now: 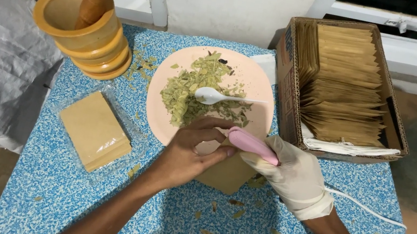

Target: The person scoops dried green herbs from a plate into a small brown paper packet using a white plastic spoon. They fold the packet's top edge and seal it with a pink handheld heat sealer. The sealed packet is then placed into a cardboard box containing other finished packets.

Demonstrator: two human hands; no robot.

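Closed in a firm grip, the gloved right hand (295, 179) is clamping a pink handheld sealer (252, 144) over the top edge of a tan paper sachet (228, 173) at the centre of the frame, while the bare left hand (188, 155) is pinching that edge flat so it is feeding straight. Just above, a white spoon (216, 97) is resting in crushed dried leaves (193, 90) on a pink plate (257, 80). Spare sachets are standing in a cardboard box (286, 84) at upper right; a wooden mortar (82, 26) is sitting upper left on the blue speckled counter (176, 226).
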